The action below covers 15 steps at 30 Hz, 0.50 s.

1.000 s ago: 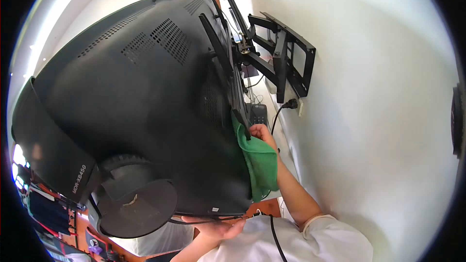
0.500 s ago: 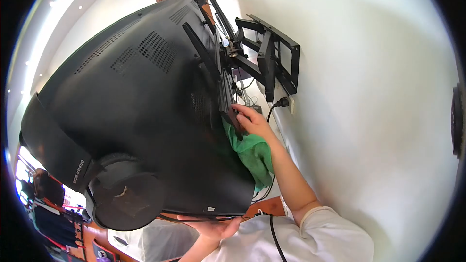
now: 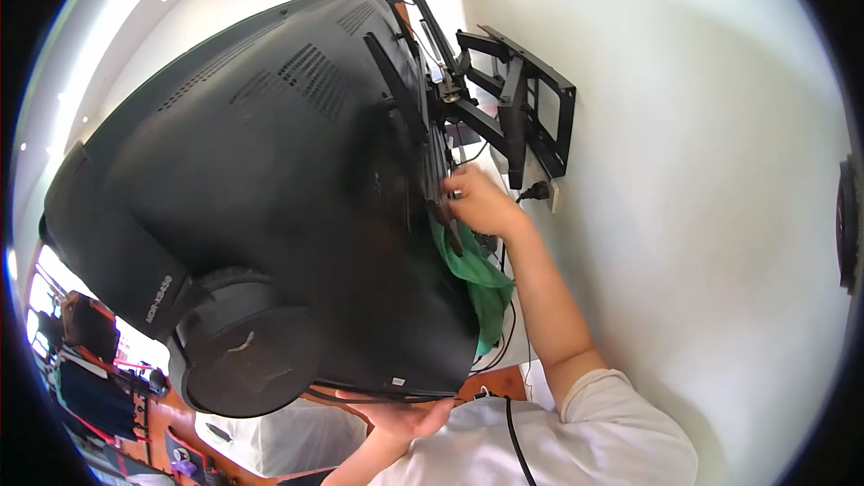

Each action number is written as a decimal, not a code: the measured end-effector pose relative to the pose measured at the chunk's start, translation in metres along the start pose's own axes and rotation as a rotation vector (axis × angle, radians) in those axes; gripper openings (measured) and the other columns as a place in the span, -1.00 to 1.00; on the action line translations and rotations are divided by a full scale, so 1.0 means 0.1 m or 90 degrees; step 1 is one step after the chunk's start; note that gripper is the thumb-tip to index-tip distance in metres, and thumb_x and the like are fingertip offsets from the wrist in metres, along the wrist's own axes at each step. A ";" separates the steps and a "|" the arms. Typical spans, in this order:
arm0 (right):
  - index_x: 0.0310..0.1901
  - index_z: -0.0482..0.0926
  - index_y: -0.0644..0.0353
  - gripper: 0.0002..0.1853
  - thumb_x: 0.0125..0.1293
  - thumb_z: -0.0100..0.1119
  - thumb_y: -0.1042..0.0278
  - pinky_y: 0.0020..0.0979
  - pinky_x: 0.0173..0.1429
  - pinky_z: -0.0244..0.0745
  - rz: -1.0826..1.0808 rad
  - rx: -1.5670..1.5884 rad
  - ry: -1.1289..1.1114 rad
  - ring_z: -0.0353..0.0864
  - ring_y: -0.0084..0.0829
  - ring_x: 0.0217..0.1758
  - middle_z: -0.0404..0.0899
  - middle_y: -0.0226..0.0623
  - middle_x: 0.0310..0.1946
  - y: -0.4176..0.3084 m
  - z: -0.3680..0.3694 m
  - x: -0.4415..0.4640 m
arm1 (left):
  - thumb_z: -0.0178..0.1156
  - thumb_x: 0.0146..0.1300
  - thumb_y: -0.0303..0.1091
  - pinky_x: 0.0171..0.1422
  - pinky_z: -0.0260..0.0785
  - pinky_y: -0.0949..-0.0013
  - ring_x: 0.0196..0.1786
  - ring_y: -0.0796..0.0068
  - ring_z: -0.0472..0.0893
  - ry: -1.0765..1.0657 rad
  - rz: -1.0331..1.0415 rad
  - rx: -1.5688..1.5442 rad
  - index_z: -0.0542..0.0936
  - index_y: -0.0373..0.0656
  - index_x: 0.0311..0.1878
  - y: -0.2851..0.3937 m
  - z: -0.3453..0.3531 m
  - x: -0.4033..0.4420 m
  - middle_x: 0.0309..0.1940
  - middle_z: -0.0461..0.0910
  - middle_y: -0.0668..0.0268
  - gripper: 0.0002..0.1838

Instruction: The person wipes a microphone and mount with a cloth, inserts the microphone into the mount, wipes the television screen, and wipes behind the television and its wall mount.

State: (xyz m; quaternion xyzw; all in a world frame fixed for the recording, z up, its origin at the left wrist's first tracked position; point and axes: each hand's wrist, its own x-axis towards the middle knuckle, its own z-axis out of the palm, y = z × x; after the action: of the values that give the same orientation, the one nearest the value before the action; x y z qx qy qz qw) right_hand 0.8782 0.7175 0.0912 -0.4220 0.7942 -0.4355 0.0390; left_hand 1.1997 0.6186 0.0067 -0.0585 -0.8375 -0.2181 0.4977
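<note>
The black back of a television (image 3: 297,153) fills much of the view, tilted away from the wall on a jointed black wall mount (image 3: 515,99). My right hand (image 3: 477,202) is at the mount's rail on the television's back, its fingers curled and partly blurred; what they pinch is too small to make out. Just below it a green cloth (image 3: 486,292) hangs, tucked behind the rail's lower end. My left hand (image 3: 405,416) holds the television's near edge from below, palm up, with its fingertips hidden. Black headphones (image 3: 238,351) marked MDR-XB450 show in front of the television at lower left.
A black plug (image 3: 535,191) sits in a wall socket beside the mount. Cables run behind the television and down past my shirt. The white wall (image 3: 693,171) is close on the right. A white-covered piece of furniture (image 3: 288,439) and hanging clothes (image 3: 94,396) are at lower left.
My right hand has moved slightly up along the rail, and its fingers have curled in from a straighter pose. The green cloth hangs further below it. The whole view has shifted a little.
</note>
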 end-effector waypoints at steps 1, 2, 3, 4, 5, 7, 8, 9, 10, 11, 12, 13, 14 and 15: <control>-0.23 0.69 0.21 -0.81 0.09 0.20 0.51 -0.26 0.04 0.50 -0.051 -0.033 0.185 0.58 -0.20 -0.04 0.55 -0.14 -0.13 0.03 0.05 0.06 | 0.19 0.22 0.24 0.55 -0.70 -0.28 0.63 0.10 -0.36 -0.002 0.000 0.019 -0.48 -0.22 0.55 0.01 0.00 -0.01 0.58 -0.53 0.02 0.26; -0.29 0.70 0.18 -0.83 0.04 0.24 0.51 -0.18 0.07 0.49 -0.103 -0.063 0.368 0.60 -0.08 -0.02 0.59 -0.03 -0.12 0.08 0.12 0.13 | 0.16 0.24 0.24 0.54 -0.69 -0.32 0.63 0.12 -0.32 -0.003 0.001 0.039 -0.43 -0.20 0.57 0.02 0.01 -0.01 0.58 -0.48 0.03 0.21; -0.31 0.71 0.19 -0.83 0.00 0.29 0.51 -0.24 0.07 0.48 -0.085 0.088 0.349 0.56 -0.12 0.02 0.53 -0.07 -0.03 0.18 0.16 0.25 | 0.12 0.27 0.25 0.52 -0.63 -0.39 0.60 0.17 -0.22 0.002 -0.024 -0.018 -0.32 -0.17 0.57 0.00 0.04 -0.07 0.57 -0.34 0.09 0.13; -0.34 0.67 0.24 -0.87 0.02 0.29 0.53 -0.36 0.08 0.44 -0.074 0.178 0.337 0.55 -0.25 0.01 0.51 -0.19 -0.09 0.29 0.23 0.32 | 0.10 0.28 0.25 0.51 -0.60 -0.42 0.59 0.19 -0.17 0.009 -0.036 -0.044 -0.27 -0.15 0.57 0.00 0.05 -0.10 0.56 -0.27 0.13 0.09; -0.36 0.63 0.29 -0.90 0.04 0.30 0.55 -0.47 0.10 0.41 -0.064 0.267 0.324 0.54 -0.38 -0.01 0.49 -0.30 -0.15 0.29 0.27 0.37 | 0.08 0.30 0.26 0.50 -0.57 -0.46 0.57 0.22 -0.12 0.016 -0.049 -0.071 -0.22 -0.13 0.57 0.01 0.05 -0.10 0.55 -0.20 0.16 0.05; -0.40 0.62 0.29 -0.92 0.04 0.28 0.51 -0.43 0.02 0.42 -0.069 0.275 0.388 0.56 -0.35 -0.10 0.52 -0.26 -0.23 0.33 0.39 0.39 | 0.13 0.28 0.24 0.53 -0.45 -0.39 0.52 0.28 -0.02 0.010 -0.086 -0.105 -0.22 -0.16 0.55 0.06 0.03 -0.09 0.50 -0.06 0.26 0.06; -0.44 0.61 0.29 -0.92 0.04 0.26 0.47 -0.39 -0.06 0.44 -0.066 0.285 0.459 0.58 -0.31 -0.19 0.55 -0.22 -0.32 0.32 0.43 0.39 | 0.14 0.27 0.24 0.54 -0.40 -0.36 0.50 0.30 0.01 0.011 -0.101 -0.116 -0.22 -0.17 0.54 0.09 0.02 -0.06 0.48 -0.01 0.30 0.07; -0.44 0.61 0.29 -0.92 0.04 0.26 0.47 -0.39 -0.06 0.44 -0.067 0.283 0.451 0.58 -0.31 -0.19 0.55 -0.22 -0.32 0.34 0.42 0.39 | 0.18 0.25 0.22 0.56 -0.37 -0.30 0.50 0.30 0.01 -0.006 -0.099 -0.170 -0.26 -0.18 0.53 0.10 0.01 0.00 0.47 0.02 0.33 0.10; -0.46 0.59 0.28 -0.90 0.07 0.25 0.44 -0.40 -0.09 0.44 0.033 0.250 0.392 0.57 -0.34 -0.23 0.54 -0.24 -0.37 0.36 0.39 0.36 | 0.19 0.24 0.21 0.57 -0.35 -0.27 0.50 0.31 0.02 -0.014 -0.098 -0.197 -0.27 -0.19 0.52 0.09 0.01 -0.01 0.46 0.04 0.34 0.11; -0.48 0.58 0.28 -0.88 0.09 0.24 0.41 -0.42 -0.11 0.43 0.131 0.217 0.335 0.56 -0.37 -0.26 0.53 -0.27 -0.43 0.33 0.36 0.35 | 0.21 0.24 0.20 0.58 -0.33 -0.24 0.50 0.31 0.02 -0.022 -0.098 -0.224 -0.29 -0.19 0.52 0.09 0.00 -0.01 0.46 0.06 0.35 0.12; -0.48 0.58 0.28 -0.84 0.17 0.21 0.38 -0.38 -0.10 0.43 0.152 0.212 0.314 0.54 -0.38 -0.27 0.51 -0.25 -0.41 0.27 0.34 0.31 | 0.25 0.22 0.18 0.59 -0.33 -0.18 0.50 0.32 0.05 -0.027 -0.069 -0.223 -0.33 -0.20 0.51 0.05 0.02 -0.04 0.46 0.06 0.34 0.16; -0.48 0.58 0.28 -0.84 0.17 0.21 0.38 -0.38 -0.10 0.43 0.151 0.212 0.314 0.54 -0.38 -0.27 0.51 -0.25 -0.41 0.26 0.35 0.29 | 0.27 0.20 0.17 0.60 -0.34 -0.16 0.49 0.33 0.06 -0.030 -0.055 -0.222 -0.35 -0.21 0.50 0.04 0.02 -0.04 0.46 0.06 0.33 0.18; -0.44 0.60 0.26 -0.85 0.21 0.20 0.38 -0.37 -0.05 0.43 0.071 0.198 0.323 0.53 -0.40 -0.19 0.53 -0.22 -0.30 0.26 0.37 0.27 | 0.28 0.19 0.16 0.60 -0.34 -0.13 0.49 0.33 0.07 -0.034 -0.041 -0.222 -0.37 -0.21 0.50 0.02 0.03 -0.04 0.46 0.06 0.32 0.20; -0.39 0.63 0.25 -0.86 0.24 0.19 0.37 -0.36 0.01 0.42 -0.009 0.183 0.332 0.53 -0.42 -0.11 0.54 -0.20 -0.19 0.26 0.38 0.24 | 0.30 0.19 0.16 0.60 -0.35 -0.13 0.48 0.34 0.10 -0.038 -0.032 -0.197 -0.36 -0.20 0.50 0.03 0.02 -0.01 0.45 0.10 0.32 0.20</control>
State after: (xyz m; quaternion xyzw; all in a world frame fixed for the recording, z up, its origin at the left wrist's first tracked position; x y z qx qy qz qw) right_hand 0.8627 0.6823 0.0555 -0.2918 0.7046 -0.6374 -0.1101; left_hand 1.1997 0.6220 0.0063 -0.1203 -0.8094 -0.3550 0.4520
